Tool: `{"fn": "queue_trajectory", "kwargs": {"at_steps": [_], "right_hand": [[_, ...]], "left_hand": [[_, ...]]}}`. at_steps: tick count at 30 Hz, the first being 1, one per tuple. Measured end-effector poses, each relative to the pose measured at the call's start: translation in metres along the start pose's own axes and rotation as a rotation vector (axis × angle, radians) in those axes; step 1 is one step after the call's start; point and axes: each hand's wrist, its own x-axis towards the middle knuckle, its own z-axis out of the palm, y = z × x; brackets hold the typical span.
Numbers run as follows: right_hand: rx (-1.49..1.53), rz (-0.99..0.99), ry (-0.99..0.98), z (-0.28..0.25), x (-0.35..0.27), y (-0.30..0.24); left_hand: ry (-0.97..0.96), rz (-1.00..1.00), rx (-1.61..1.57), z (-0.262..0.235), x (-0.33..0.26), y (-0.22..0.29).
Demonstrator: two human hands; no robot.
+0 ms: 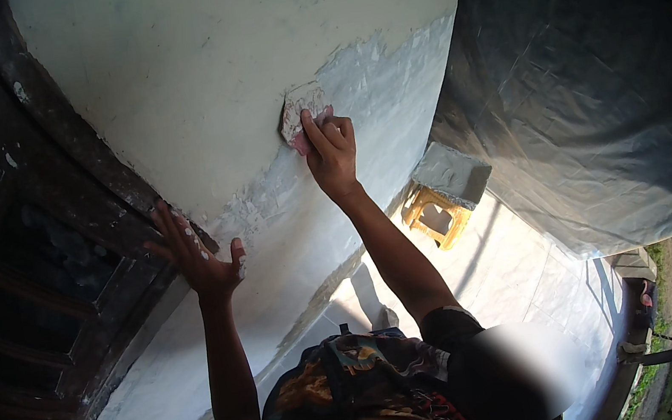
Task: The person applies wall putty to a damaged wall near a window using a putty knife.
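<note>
We start at the sanding pad [302,111], a small pinkish-white block crusted with dust, pressed flat to the pale wall [204,65] right on the ragged line where smooth paint meets the rougher, scraped grey-white band below it. Our right hand [331,155] clamps the pad from beneath, fingers curled over its lower edge. Our left hand [196,255] holds nothing; it is spread wide with fingers splayed, braced where the wall meets the dark wooden frame [58,249] at our left. We judge that the rubbing-down of the wall is under way, with the flaky border as the stretch in hand. The next stroke, as we read it, calls for even pressure along that edge and a steady brace from the free hand. Further off, a yellow stool [436,217] with a grey block [451,174] on it stands on the light floor [525,269], well apart from us.
</note>
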Motion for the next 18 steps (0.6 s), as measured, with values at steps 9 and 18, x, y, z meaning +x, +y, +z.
{"fn": "queue_trajectory", "kwargs": {"at_steps": [9,18], "right_hand": [[0.09,0.09,-0.014,-0.024,-0.039,-0.01],[0.047,0.006,-0.07,0.0,-0.056,-0.004]], "left_hand": [[-0.027,-0.026,0.02,-0.001,-0.001,0.0],[-0.015,-0.002,0.047,0.0,0.0,0.002]]}}
